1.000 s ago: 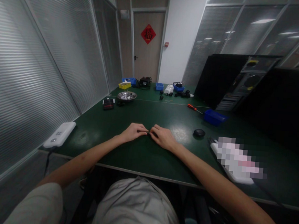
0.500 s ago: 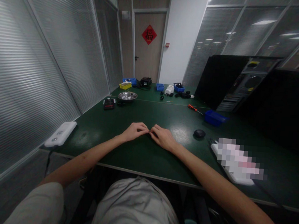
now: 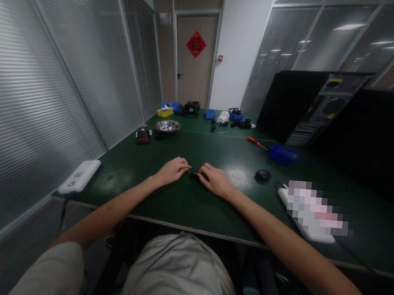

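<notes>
Over the middle of the green table (image 3: 165,204), my right hand (image 3: 215,181) is closed, thumb and fingers pinched on a small dark piece (image 3: 194,174) that sticks out to the left. Its kind is too small to tell. Just left of it, my left hand (image 3: 172,170) has its fingers pressed together in a pinch. A tiny greenish spot shows at those fingertips, too small to name. A narrow gap separates the two hands. To the right of my right hand lies a black computer mouse (image 3: 263,175).
At right are a blue bin (image 3: 284,155), an orange-handled screwdriver (image 3: 257,143), a white device (image 3: 309,220) partly pixelated, and a computer case (image 3: 333,108). Farther back stand a metal dish (image 3: 167,126) and small bins (image 3: 211,114). A white box (image 3: 80,176) sits on the left edge.
My left hand has moved left, away from my right hand, and the fingertips have parted. The dark piece now shows between them. My right hand has hardly moved.
</notes>
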Available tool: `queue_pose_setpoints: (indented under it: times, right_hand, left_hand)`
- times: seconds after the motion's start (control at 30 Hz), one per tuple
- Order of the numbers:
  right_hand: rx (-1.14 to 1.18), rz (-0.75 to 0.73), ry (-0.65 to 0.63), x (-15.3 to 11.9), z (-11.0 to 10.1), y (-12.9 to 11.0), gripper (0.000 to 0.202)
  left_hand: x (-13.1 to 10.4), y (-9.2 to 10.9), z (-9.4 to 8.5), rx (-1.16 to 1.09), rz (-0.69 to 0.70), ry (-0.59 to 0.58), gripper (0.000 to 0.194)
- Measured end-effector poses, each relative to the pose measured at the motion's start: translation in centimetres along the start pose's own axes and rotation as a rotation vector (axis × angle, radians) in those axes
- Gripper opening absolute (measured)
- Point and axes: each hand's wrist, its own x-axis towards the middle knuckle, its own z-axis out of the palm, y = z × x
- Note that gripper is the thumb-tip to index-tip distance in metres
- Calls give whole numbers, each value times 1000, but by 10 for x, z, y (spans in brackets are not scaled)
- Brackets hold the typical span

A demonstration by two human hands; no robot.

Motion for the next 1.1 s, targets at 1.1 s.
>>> queue_pose_setpoints:
  times: [1.1]
  right_hand:
    - [15, -19, 14, -3, -3, 2, 20]
  left_hand:
    - [-66, -145, -103, 507, -745, 156, 34]
